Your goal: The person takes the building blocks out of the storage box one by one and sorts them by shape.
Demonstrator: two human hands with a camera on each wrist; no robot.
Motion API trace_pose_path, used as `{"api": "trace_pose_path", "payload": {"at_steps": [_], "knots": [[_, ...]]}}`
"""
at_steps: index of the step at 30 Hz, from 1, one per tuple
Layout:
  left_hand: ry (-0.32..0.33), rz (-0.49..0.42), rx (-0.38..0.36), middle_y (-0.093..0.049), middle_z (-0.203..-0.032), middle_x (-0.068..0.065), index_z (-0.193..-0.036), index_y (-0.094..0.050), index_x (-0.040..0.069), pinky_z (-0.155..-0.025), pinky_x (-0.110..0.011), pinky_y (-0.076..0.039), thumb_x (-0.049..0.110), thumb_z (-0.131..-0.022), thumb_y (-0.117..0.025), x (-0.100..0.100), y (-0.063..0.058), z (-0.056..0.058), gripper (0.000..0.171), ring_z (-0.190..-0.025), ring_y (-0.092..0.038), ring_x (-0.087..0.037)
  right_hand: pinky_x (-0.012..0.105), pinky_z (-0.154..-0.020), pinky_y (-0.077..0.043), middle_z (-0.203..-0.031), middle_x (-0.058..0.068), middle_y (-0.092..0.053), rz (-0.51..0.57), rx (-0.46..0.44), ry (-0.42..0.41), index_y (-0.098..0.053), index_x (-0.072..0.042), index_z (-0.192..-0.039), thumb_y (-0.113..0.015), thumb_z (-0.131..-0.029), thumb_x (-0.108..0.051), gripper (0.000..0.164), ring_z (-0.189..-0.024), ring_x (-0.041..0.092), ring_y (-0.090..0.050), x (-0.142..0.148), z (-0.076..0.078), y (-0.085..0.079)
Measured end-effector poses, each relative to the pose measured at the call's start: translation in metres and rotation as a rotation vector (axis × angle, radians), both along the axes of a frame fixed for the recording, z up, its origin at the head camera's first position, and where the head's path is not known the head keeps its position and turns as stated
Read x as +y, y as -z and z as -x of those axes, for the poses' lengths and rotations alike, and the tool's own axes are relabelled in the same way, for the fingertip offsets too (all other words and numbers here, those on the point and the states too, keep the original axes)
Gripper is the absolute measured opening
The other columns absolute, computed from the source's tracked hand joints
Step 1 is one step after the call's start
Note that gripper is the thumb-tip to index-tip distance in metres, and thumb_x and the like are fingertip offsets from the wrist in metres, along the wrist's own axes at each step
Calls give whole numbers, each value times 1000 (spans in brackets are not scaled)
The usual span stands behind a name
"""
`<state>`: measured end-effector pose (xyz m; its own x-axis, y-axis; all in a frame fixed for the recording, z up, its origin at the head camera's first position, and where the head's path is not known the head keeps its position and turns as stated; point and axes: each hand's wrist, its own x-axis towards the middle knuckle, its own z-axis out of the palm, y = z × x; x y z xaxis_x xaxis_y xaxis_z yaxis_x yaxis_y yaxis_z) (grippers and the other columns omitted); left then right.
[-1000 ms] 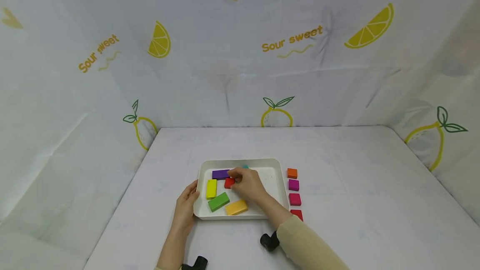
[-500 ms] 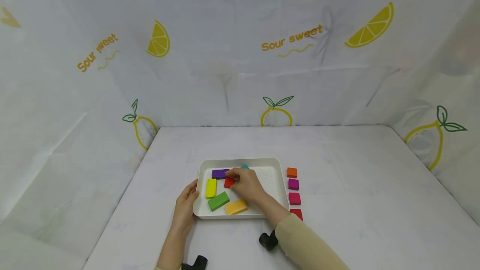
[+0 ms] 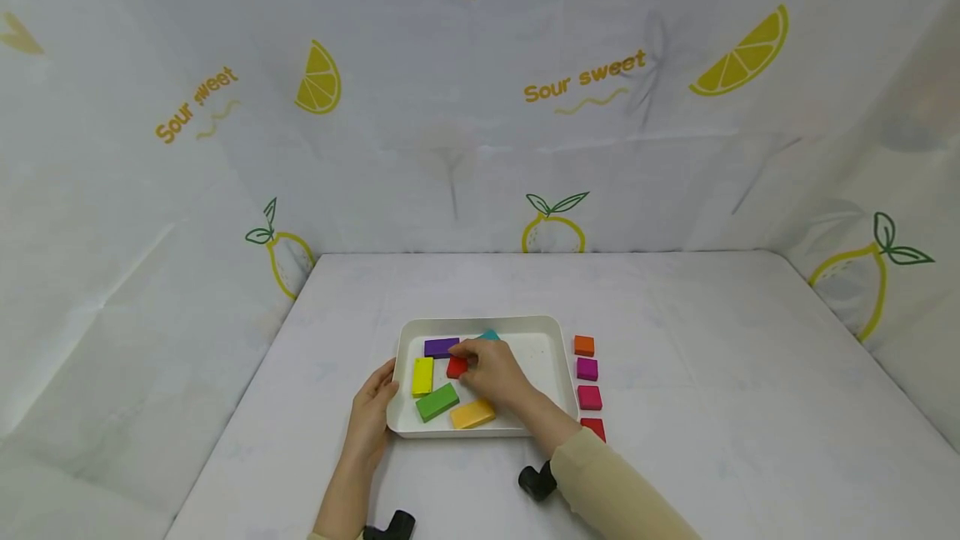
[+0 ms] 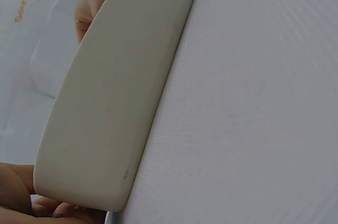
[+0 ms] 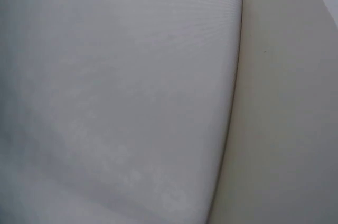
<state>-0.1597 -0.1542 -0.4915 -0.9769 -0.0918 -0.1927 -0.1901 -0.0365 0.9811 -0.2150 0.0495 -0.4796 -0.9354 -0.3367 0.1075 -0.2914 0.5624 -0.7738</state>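
Note:
A shallow white tray (image 3: 528, 433) lies on the table in the head view, with several coloured blocks inside. My left hand (image 3: 371, 407) grips its left side, thumb at the rim; the left wrist view shows those fingers (image 4: 16, 187) at the tray's corner. Reaching over the tray's middle, my right hand (image 3: 493, 371) pinches a small red block (image 3: 455, 367) between thumb and fingers. Around that block lie a purple block (image 3: 441, 347), a yellow block (image 3: 422, 377), a green block (image 3: 437, 402) and an orange-yellow block (image 3: 472, 414). A teal block (image 3: 489, 335) is partly hidden behind the right hand.
Right of the tray, a column of small blocks stands on the white table (image 3: 712, 407): an orange block (image 3: 584, 346), a magenta block (image 3: 587, 369), a pink block (image 3: 589, 397) and a red block (image 3: 594, 428) partly covered by the forearm. A lemon-print sheet (image 3: 420, 107) hangs behind.
The red block and my right fingertips have shifted slightly left, and more of the teal block shows. My left hand and the tray have stayed in place.

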Motion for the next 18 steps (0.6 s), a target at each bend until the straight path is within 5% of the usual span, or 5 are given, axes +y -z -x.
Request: {"api": "trace_pose_path", "payload": {"at_steps": [10, 18], "knots": [[-3, -8, 2, -31, -159, -24, -152, -32, 0, -121, -48, -32, 7, -104, -36, 0, 1, 0, 49, -149, -31, -37, 36, -93, -59, -114, 10, -74, 4, 38, -8, -72, -4, -115, -71, -79, 7, 37, -103, 23, -68, 1, -3, 0], [-8, -23, 0, -30, -160, -24, -153, -31, 0, -122, -50, -29, 7, -104, -36, -1, -1, 1, 49, -150, -30, -36, 40, -93, -59, -114, 6, -74, 79, 62, -3, -71, -6, -118, -73, -84, 0, 35, -106, 26, -69, 16, -16, -19]]}}
